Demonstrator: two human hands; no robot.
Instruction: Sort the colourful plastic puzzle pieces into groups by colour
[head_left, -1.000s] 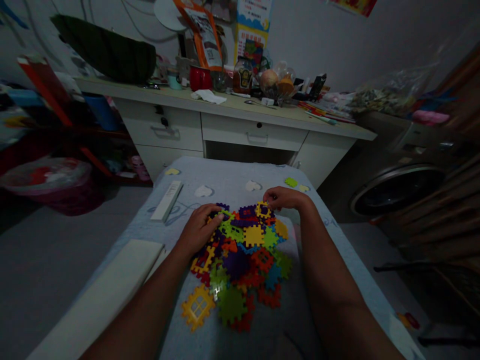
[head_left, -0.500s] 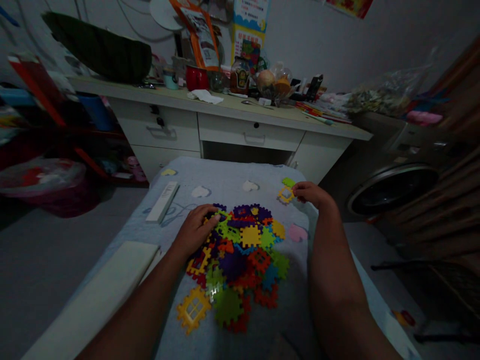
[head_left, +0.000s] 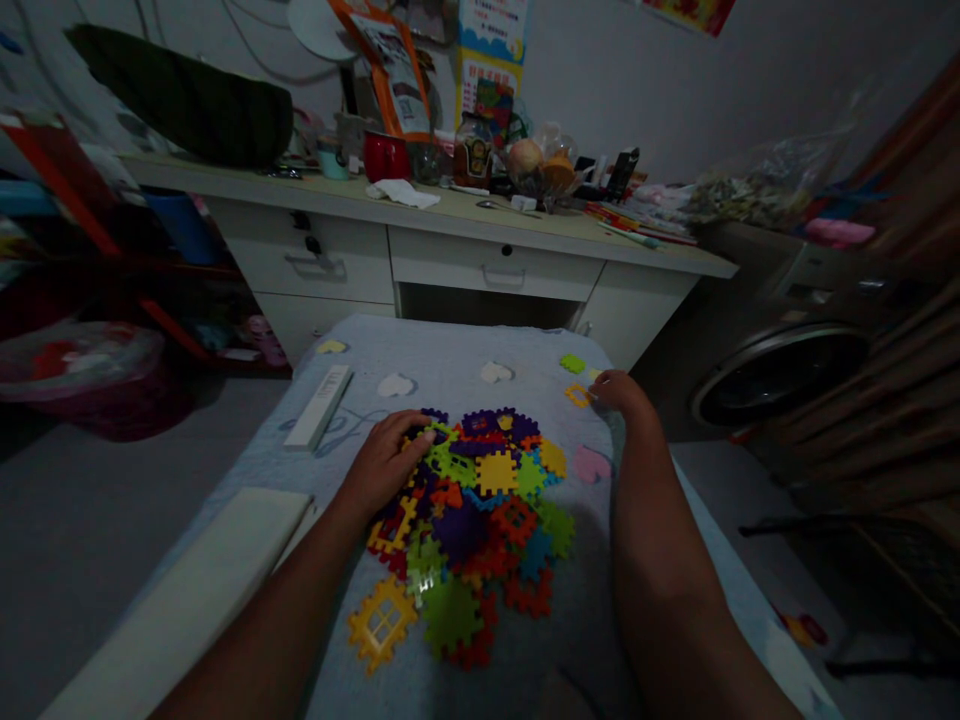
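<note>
A heap of bright plastic puzzle tiles (head_left: 480,520) lies in the middle of the cloth-covered surface (head_left: 450,345). The left hand (head_left: 386,458) rests palm down on the heap's upper left edge, fingers loose and spread over the tiles, gripping none. The right hand (head_left: 619,392) reaches to the far right corner, fingertips at the edge of a small yellow tile (head_left: 577,395) that sits apart from the heap. Whether they pinch it or only touch it I cannot tell. A green tile (head_left: 572,363) lies just beyond. A long white box (head_left: 319,407) sits off to the left.
</note>
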